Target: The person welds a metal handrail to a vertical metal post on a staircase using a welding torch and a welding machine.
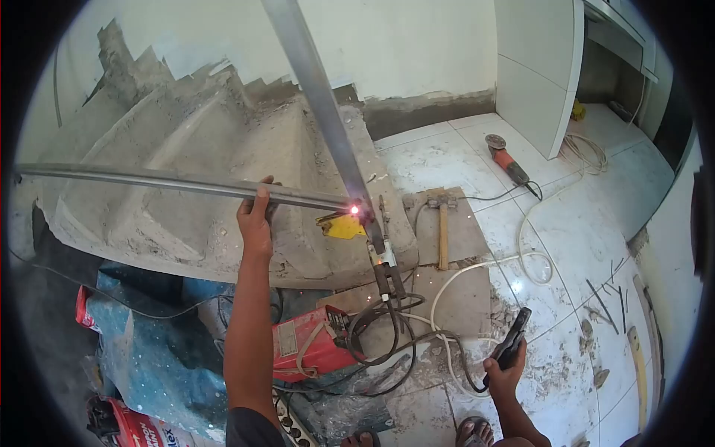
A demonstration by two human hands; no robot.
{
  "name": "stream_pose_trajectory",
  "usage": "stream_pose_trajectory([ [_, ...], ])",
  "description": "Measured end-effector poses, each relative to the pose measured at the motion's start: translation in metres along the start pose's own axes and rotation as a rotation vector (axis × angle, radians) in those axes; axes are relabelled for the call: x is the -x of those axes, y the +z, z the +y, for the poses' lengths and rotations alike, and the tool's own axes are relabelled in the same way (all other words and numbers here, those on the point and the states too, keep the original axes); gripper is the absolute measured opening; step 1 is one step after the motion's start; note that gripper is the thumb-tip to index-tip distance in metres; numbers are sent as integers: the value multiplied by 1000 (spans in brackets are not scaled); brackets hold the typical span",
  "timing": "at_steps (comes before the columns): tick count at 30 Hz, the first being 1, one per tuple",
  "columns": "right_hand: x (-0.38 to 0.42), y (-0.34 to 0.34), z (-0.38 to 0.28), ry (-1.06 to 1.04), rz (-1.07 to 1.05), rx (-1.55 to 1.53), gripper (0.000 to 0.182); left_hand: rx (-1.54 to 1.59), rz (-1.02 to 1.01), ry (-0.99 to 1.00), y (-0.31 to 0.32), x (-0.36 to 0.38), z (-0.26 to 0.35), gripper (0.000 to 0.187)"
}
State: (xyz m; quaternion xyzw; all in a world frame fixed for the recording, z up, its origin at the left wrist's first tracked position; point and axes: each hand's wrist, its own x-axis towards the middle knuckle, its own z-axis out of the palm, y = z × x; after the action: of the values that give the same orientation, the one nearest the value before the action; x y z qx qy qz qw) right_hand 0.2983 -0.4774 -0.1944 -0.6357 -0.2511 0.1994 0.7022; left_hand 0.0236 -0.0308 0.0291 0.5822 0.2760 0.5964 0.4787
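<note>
My left hand [257,220] is wrapped round a long horizontal metal tube [171,179]. That tube's right end meets an upright metal tube [320,97], and a bright pinkish glow shows where they join. Just below the joint sits a yellow angled piece [344,226], perhaps a welding magnet. A ground clamp [384,261] grips the foot of the upright tube. My right hand [506,369] is closed on a black electrode holder [512,339] with a cable, held apart from the joint. I cannot make out a rod in the holder.
Rough concrete steps [186,141] rise on the left. A red welding machine [298,344] stands below them amid looped cables. A hammer [443,235], an angle grinder [506,160] and thin rods [602,305] lie on the tiled floor. A power strip [290,419] is near my feet.
</note>
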Motion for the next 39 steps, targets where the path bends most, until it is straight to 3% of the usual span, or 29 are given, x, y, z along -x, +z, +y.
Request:
stream_pose_trajectory([
  [1, -1, -2, -11, 176, -17, -63, 104, -72, 28, -23, 1, 1, 3, 56],
  [6, -16, 2, -33, 170, 36, -225, 65, -82, 55, -59, 5, 3, 9, 50],
  [14, -37, -5, -49, 244, 65, -257, 60, 7, 52, -55, 4, 4, -2, 58],
  [19, -61, -14, -115, 301, 167, -182, 74, -194, 152, -86, 5, 14, 4, 56],
  [21, -65, -19, -149, 626, 279, -357, 63, -314, 198, -125, 4, 36, 14, 55],
  [23, -68, -23, -199, 881, 305, -398, 53, -205, 236, -406, 14, 63, 40, 47],
  [24, -66, -28, -225, 978, 290, -410, 54, -338, 278, -428, 15, 81, 51, 44],
  [25, -64, -35, -252, 1069, 272, -426, 54, -469, 319, -443, 16, 102, 65, 41],
  [27, -59, -45, -315, 1178, 221, -477, 56, -579, 379, -657, 29, 142, 112, 38],
  [29, -57, -55, -379, 1244, 240, -467, 54, -450, 355, -750, 38, 188, 148, 37],
  [31, -54, -75, -422, 1268, 240, -399, 47, -497, 295, -934, 62, 222, 196, 39],
  [33, -61, -100, -458, 1286, 283, -382, 41, -534, 227, -995, 90, 244, 229, 38],
  [35, -86, -116, -502, 1102, 185, -175, 43, -587, 155, -1051, 115, 256, 253, 38],
  [37, -124, -126, -541, 962, 80, -74, 60, -603, 81, -1137, 145, 263, 262, 37],
  [39, -187, -135, -583, 926, 91, -245, 63, -648, -146, -1182, 196, 254, 273, 38],
])
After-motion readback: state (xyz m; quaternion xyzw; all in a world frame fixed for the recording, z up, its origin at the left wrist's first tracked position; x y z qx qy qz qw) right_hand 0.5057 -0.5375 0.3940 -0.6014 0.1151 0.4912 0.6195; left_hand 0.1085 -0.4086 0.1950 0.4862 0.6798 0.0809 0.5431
